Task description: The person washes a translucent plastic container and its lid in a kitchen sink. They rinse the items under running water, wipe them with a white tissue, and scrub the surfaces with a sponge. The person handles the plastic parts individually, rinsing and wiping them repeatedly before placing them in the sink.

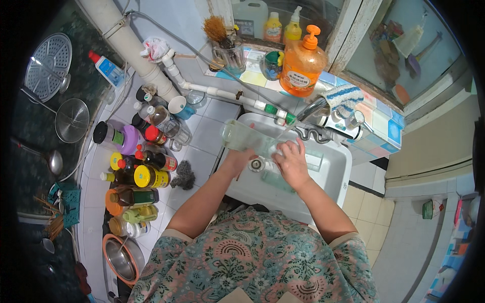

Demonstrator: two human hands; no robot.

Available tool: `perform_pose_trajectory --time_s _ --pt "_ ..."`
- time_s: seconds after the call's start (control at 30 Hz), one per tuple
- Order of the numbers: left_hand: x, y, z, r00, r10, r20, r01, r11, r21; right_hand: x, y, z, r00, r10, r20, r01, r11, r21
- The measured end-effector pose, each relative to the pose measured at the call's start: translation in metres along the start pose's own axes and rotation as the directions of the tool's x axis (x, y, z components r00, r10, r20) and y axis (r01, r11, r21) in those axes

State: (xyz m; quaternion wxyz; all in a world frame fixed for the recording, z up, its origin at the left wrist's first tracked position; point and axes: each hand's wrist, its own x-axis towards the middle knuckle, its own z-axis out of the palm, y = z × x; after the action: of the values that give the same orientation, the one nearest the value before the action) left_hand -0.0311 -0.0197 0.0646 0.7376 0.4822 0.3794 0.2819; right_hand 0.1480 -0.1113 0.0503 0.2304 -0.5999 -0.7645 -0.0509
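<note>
My left hand [242,159] is closed round the underside of a clear, pale-green cylindrical container [238,135], tilted on its side over the left part of the white sink [337,178]. At the container's right end is my right hand [292,162], its fingers curled at something whitish that I cannot make out. Beside the hands, a thin stream of water falls from the metal faucet [311,108]. Other clear, greenish glass-like pieces [314,160] lie in the basin under and beside my right hand. A round drain [256,164] shows between my hands.
An orange pump bottle [301,68] stands on the tiled ledge behind the sink, near a glass holding a brush [216,30]. Bottles and jars [151,177] crowd the left counter, with a grey scourer [185,174] and metal bowl [121,262]. A striped cloth [343,97] drapes over the faucet.
</note>
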Motion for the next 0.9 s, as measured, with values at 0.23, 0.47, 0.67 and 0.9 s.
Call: perform_pose_trajectory --time_s 0.23,0.47,0.67,0.9 --pt "0.000 0.004 -0.017 1.000 0.008 -0.025 -0.007 1.000 0.020 -0.024 0.019 -0.004 0.995 -0.099 0.020 0.098 0.994 0.046" --pt "0.004 0.016 -0.033 0.994 0.062 -0.091 -0.035 0.962 0.269 -0.036 0.033 -0.001 0.830 0.538 -0.148 -0.424 0.780 0.460" --pt "0.003 0.024 -0.038 0.992 -0.085 -0.097 0.109 0.953 0.284 -0.045 0.067 0.040 0.807 0.523 -0.275 -0.331 0.786 0.523" --pt "0.002 0.029 -0.034 0.994 -0.061 -0.086 0.085 0.947 0.311 -0.019 0.040 0.035 0.633 0.653 0.415 -0.666 0.186 0.723"
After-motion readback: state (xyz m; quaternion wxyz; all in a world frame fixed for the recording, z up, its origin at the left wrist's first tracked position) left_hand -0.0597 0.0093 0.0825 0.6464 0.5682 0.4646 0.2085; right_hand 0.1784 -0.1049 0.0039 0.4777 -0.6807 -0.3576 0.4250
